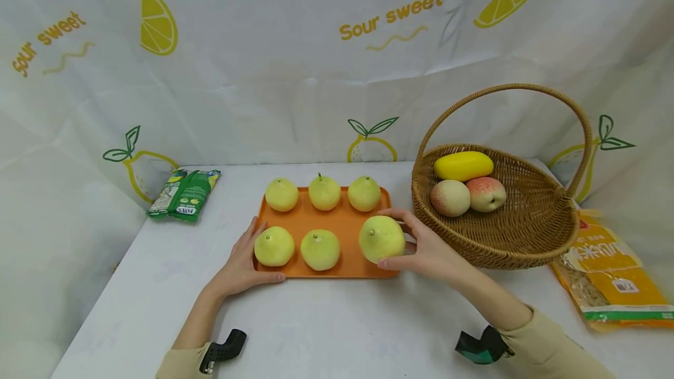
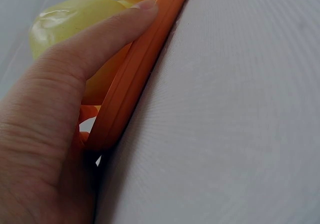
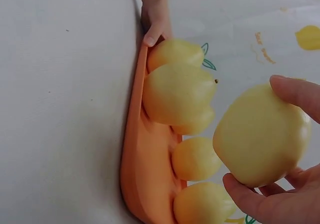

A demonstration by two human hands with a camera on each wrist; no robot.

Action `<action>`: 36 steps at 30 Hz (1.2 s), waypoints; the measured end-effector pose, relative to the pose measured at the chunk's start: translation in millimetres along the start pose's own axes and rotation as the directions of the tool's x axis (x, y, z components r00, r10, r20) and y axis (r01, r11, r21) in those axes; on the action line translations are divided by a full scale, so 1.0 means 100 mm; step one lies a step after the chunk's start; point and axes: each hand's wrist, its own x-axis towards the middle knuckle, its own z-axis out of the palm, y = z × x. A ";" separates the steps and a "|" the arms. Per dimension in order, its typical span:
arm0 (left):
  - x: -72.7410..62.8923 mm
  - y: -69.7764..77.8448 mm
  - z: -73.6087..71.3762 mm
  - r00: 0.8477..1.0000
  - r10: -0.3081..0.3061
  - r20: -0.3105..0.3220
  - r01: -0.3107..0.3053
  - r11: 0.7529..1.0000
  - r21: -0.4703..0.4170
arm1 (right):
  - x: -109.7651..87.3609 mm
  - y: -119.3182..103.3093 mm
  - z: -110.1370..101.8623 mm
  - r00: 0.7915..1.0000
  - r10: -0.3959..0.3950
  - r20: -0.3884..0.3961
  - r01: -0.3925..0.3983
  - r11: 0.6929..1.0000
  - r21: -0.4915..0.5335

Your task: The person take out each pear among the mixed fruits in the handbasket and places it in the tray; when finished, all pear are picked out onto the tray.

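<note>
An orange tray (image 1: 350, 225) lies on the table with several round yellow-green pears on it. Three pears line its back edge, the middle one (image 1: 324, 193) with its stem upright. A front-left pear (image 1: 274, 246) and a front-middle pear (image 1: 320, 250) stand nearer. My left hand (image 1: 244, 262) grips the tray's front-left corner, its thumb (image 2: 107, 37) along the front rim and its other fingers at the left side. At the front right, my right hand (image 1: 423, 246) holds another pear (image 3: 262, 134) between thumb and fingers, raised off the tray in the right wrist view.
Right of the tray stands a wicker basket (image 1: 532, 221) with a tall handle. Two peaches and a yellow oblong fruit (image 1: 463, 166) lie in it. A green snack bag (image 1: 186, 195) lies at the back left, an orange food bag (image 1: 613, 274) at the right. A printed cloth hangs behind.
</note>
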 end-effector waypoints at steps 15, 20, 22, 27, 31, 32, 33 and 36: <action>0.00 0.03 0.00 1.000 -0.008 0.005 0.008 1.000 -0.007 | 0.10 0.23 0.07 0.995 0.105 0.003 -0.104 0.994 -0.031; 0.00 0.02 0.00 1.000 -0.009 0.003 0.009 1.000 0.002 | 0.13 0.28 0.07 0.994 0.111 0.013 -0.111 0.993 -0.036; 0.00 0.01 0.00 1.000 -0.007 0.001 0.007 1.000 0.002 | 0.14 0.29 0.08 0.993 0.117 0.017 -0.116 0.993 -0.032; 0.00 0.01 0.00 1.000 -0.010 0.001 0.010 1.000 0.002 | 0.16 0.32 0.09 0.991 0.135 0.020 -0.135 0.991 -0.024; 0.00 0.01 0.00 1.000 -0.011 0.000 0.011 1.000 0.005 | 0.18 0.36 0.09 0.989 0.143 0.032 -0.144 0.989 0.014; 0.00 0.01 0.00 1.000 -0.011 0.000 0.011 1.000 0.004 | 0.19 0.37 0.09 0.989 0.143 0.038 -0.144 0.989 0.023; 0.00 0.01 0.00 1.000 -0.011 0.000 0.011 1.000 0.004 | 0.19 0.38 0.10 0.989 0.145 0.042 -0.146 0.989 0.032; 0.00 0.02 0.00 1.000 -0.011 -0.001 0.011 1.000 0.004 | 0.20 0.41 0.11 0.987 0.151 0.051 -0.154 0.987 0.052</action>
